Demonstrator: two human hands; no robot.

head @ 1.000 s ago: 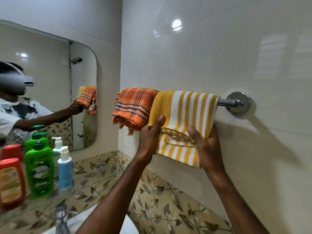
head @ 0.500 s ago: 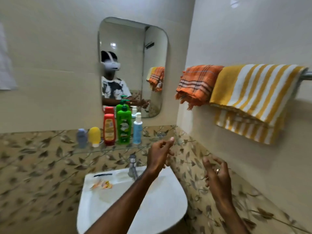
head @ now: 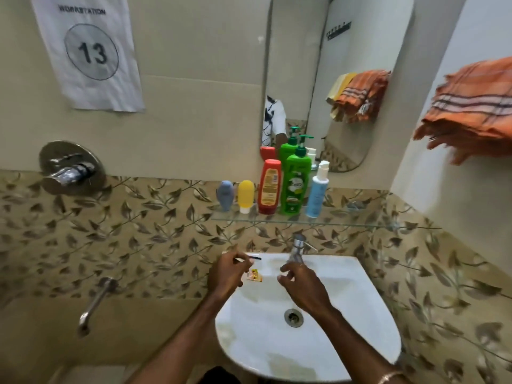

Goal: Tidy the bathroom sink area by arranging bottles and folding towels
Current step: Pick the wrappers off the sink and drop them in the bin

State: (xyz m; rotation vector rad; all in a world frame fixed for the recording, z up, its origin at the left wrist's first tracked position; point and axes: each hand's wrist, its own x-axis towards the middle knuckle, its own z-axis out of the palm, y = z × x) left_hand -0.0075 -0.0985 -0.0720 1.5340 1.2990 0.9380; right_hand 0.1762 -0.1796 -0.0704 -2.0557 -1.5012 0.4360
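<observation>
Five bottles stand in a row on the glass shelf (head: 346,223): a grey-blue tube (head: 225,195), a yellow tube (head: 245,195), a red bottle (head: 269,187), a green pump bottle (head: 295,185) and a white-blue pump bottle (head: 317,194). The orange checked towel (head: 471,112) hangs folded on the right wall. The striped yellow towel shows only as a reflection in the mirror. My left hand (head: 228,277) hovers over the sink's back left rim, fingers loosely curled, next to a thin black item (head: 257,257) and a small orange wrapper (head: 255,275). My right hand (head: 302,286) hangs relaxed below the tap (head: 297,248), holding nothing.
The white sink (head: 332,356) fills the lower middle, its drain (head: 293,317) near my right wrist. A mirror (head: 299,65) hangs above the shelf. On the left wall are a paper sign marked 13 (head: 88,51), a chrome mixer (head: 70,167) and a spout (head: 94,303).
Both hands let go of the striped towel and dropped down over the sink. My view swung left and down from the towel rail to the sink and shelf.
</observation>
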